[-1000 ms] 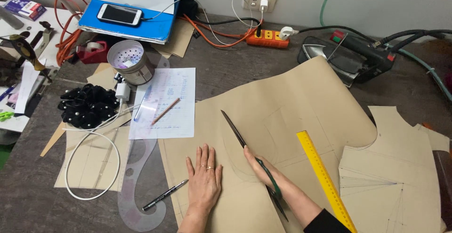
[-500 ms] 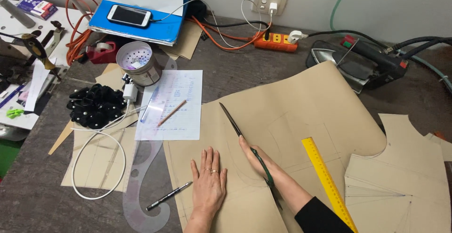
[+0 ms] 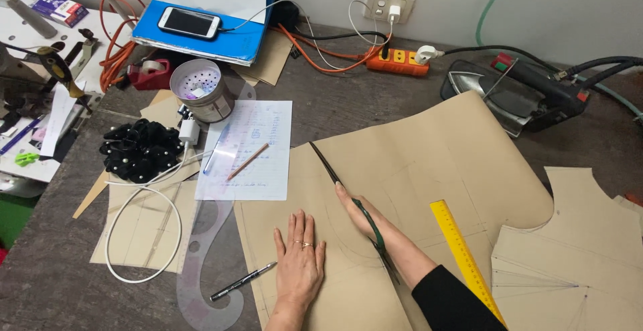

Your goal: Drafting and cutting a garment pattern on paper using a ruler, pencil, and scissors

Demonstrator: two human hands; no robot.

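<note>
Two hands on my brown paper [image 3: 415, 170] | left hand [image 3: 299, 264] flat, fingers spread, holding nothing | right hand [image 3: 358, 210] fingers wrapped round scissors [image 3: 348, 200] | yellow ruler [image 3: 465, 257] just beside

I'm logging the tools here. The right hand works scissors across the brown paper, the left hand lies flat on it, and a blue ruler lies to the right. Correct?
Not quite: the ruler is yellow, not blue, as the head view shows. The rest holds: the right hand works the scissors across the brown paper, and the left hand lies flat on it.
</note>
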